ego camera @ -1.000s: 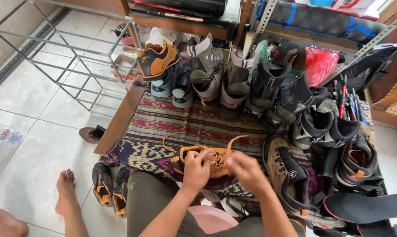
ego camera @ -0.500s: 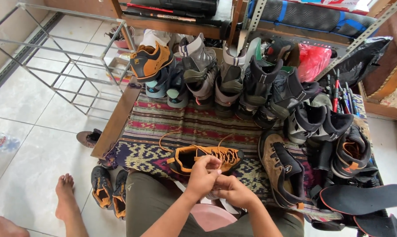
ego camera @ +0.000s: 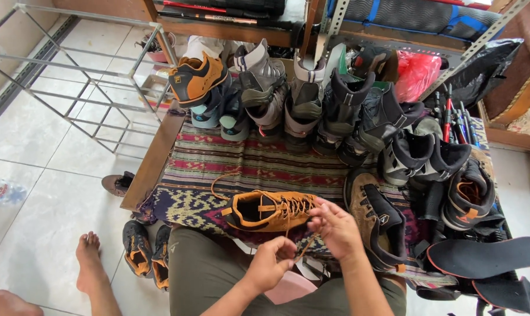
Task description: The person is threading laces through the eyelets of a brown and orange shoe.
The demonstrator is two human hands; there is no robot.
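Head view: left hand (ego camera: 272, 263) and right hand (ego camera: 334, 225), fingers pinching an orange lace (ego camera: 303, 248), beside orange shoe (ego camera: 271, 209) near desk's (ego camera: 154, 161) front edge.

Orange shoe (ego camera: 271, 209) upright on patterned cloth (ego camera: 218, 161), lace (ego camera: 303, 248) loose.

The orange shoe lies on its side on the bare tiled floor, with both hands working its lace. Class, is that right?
Not quite. The head view shows the orange shoe lying on a patterned woven cloth, not bare tiles. Both the left hand and right hand do work its lace.
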